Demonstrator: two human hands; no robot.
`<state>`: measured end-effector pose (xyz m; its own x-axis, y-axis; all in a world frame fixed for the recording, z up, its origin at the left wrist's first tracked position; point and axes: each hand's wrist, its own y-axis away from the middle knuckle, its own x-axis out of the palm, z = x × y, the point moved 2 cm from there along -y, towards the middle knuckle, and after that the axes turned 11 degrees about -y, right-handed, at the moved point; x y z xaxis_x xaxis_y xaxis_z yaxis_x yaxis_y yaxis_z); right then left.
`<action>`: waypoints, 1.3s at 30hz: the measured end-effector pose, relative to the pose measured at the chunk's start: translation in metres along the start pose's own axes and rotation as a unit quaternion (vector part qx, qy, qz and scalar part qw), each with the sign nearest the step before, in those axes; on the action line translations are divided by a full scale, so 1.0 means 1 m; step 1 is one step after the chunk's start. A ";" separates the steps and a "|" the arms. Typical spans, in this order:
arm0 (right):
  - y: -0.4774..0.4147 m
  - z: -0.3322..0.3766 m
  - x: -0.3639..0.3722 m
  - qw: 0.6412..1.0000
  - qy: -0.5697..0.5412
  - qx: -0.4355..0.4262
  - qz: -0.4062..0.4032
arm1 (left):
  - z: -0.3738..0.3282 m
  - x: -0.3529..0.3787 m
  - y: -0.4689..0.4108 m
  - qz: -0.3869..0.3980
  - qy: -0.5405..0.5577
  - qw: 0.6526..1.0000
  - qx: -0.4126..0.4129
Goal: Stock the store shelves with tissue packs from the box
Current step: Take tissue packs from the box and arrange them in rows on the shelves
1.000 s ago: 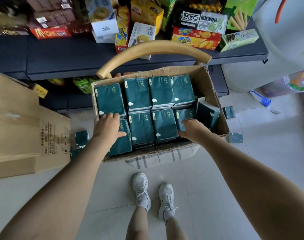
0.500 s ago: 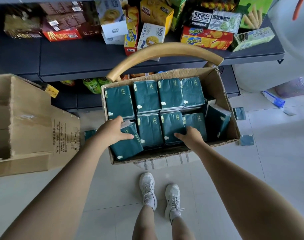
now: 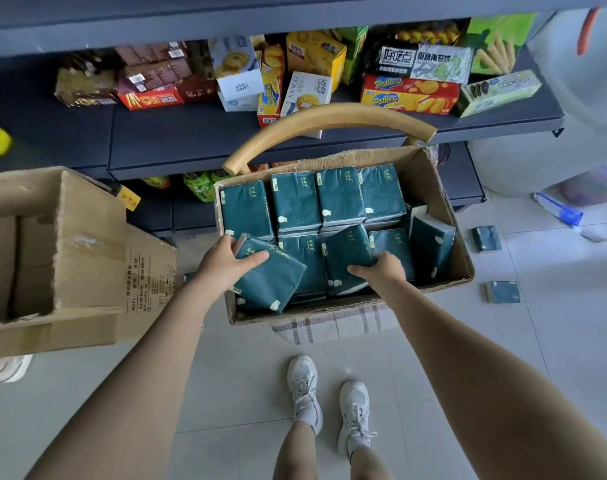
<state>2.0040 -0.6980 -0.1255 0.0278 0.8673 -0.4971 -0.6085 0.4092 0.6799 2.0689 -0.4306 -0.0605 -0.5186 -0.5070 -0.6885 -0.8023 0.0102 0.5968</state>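
Tiled floor (image 3: 246,393), cardboard box (image 3: 447,216): our left hand (image 3: 222,263) grips one tilted tissue pack (image 3: 270,284); our right hand (image 3: 381,271) grips a second pack (image 3: 347,256).

ARMS: left forearm (image 3: 139,358) and right forearm (image 3: 468,358) bare, uncovered to frame edge | HANDS: left hand (image 3: 225,261) and right hand (image 3: 385,271) bare | LEGS: lower legs (image 3: 295,452) bare | FOOTWEAR: left shoe (image 3: 303,386) and right shoe (image 3: 354,410), white low-top trainers, white laces | HOSIERY: socks (image 3: 309,419) white, bunched at ankle
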 end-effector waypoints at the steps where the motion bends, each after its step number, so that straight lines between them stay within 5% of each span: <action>1: 0.006 0.005 -0.008 1.000 -0.014 -0.013 0.007 | -0.004 -0.002 0.006 -0.007 0.017 1.000 0.002; 10: 0.084 0.083 -0.106 0.983 -0.053 -0.173 0.005 | -0.067 -0.061 0.095 -0.133 0.148 0.979 0.038; 17: 0.166 0.165 -0.179 0.948 -0.073 -0.311 -0.008 | -0.115 -0.142 0.185 -0.287 0.225 0.923 0.121; 25: 0.242 0.271 -0.232 0.896 -0.091 -0.432 -0.045 | -0.148 -0.237 0.249 -0.368 0.252 0.870 0.209; 39: 0.252 0.500 -0.223 0.840 -0.117 -0.520 -0.105 | -0.175 -0.441 0.182 -0.420 0.234 0.822 0.305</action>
<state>2.2412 -0.6465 0.4265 0.3026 0.8884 -0.3451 -0.9306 0.1972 -0.3085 2.2036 -0.3557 0.4238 0.3493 -0.8312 -0.4326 -0.8926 -0.1546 -0.4236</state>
